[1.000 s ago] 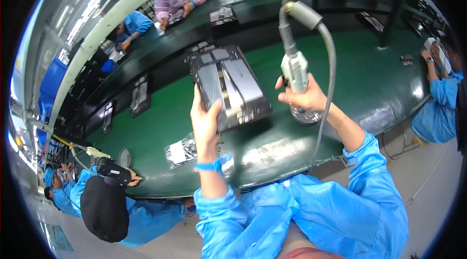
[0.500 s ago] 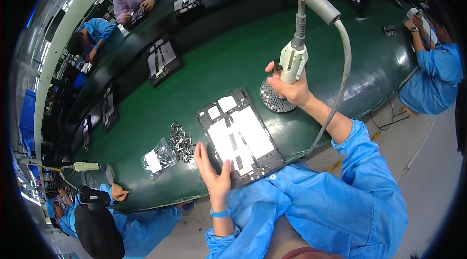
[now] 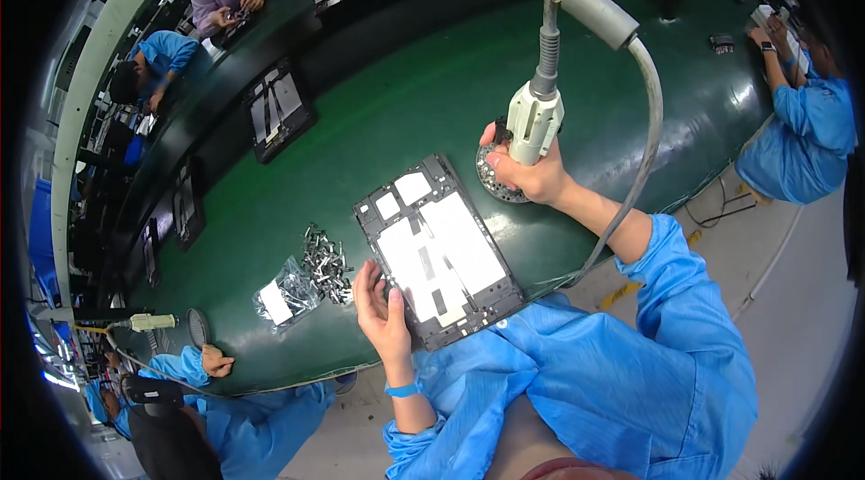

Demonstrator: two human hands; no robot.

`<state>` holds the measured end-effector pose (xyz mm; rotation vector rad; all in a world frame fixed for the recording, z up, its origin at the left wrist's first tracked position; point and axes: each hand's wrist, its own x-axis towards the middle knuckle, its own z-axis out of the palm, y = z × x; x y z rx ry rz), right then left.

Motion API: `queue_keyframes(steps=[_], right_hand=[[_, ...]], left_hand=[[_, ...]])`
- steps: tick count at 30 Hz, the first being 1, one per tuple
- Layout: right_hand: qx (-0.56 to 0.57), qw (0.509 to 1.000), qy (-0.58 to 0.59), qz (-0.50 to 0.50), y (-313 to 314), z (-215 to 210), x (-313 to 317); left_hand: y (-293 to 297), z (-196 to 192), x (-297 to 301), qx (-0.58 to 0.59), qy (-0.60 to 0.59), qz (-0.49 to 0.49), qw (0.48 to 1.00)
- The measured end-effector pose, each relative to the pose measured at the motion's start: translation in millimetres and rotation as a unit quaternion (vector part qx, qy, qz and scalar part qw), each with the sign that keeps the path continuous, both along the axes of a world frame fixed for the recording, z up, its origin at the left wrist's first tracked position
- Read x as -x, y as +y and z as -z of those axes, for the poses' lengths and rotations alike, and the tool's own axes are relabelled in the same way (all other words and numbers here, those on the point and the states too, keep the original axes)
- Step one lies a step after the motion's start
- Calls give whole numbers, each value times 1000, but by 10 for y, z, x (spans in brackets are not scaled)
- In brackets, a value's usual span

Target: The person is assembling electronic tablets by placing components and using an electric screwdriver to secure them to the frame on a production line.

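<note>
A grey-white electric screwdriver (image 3: 535, 122), hanging from above, is gripped upright in my right hand (image 3: 541, 179). Its lower end is over a round perforated screw tray (image 3: 497, 182), partly hidden by my fingers; the bit cannot be made out. In front of me lies an opened tablet (image 3: 458, 246), with black edges and large white panels. My left hand (image 3: 384, 322) rests along its left edge, thumb near the rim and fingers apart, slightly bent. Left of that hand is a pile of small metal parts (image 3: 327, 264), beside a clear plastic bag (image 3: 286, 294) with a white label.
The green table (image 3: 387, 128) curves around me. A grey cable (image 3: 651, 137) loops down past my right forearm. More opened tablets, one of them (image 3: 279, 110) at the far left, stand along a dark raised strip. Co-workers sit at left, far left and right.
My left fingers have bent a little and moved closer together by the tablet's edge. My right hand stays at the tray with the screwdriver. The whole view has shifted slightly.
</note>
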<state>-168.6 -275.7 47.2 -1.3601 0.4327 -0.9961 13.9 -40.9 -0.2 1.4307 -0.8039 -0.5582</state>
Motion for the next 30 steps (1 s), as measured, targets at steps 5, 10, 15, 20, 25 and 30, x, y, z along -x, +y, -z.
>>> queue_keyframes(steps=[5, 10, 15, 20, 25, 30], right_hand=[[8, 1000, 13, 8, -13, 31, -1], [1, 999, 21, -36, -60, 97, 38], [6, 991, -1, -132, -84, 152, 51], [29, 999, 39, -13, 43, 185, -6], [55, 993, 25, 104, 108, 174, -27], [-25, 995, 4, -92, -29, 219, 18]], left_hand=[[0, -16, 2, 0, 11, 3, 1000], [-3, 6, -4, 3, 20, 6, 1000], [29, 13, -21, -4, 14, 1, 1000], [52, 14, -33, -8, 11, -12, 1000], [0, 29, -26, -1, -18, -4, 1000], [29, 5, -43, 2, -41, -5, 999]])
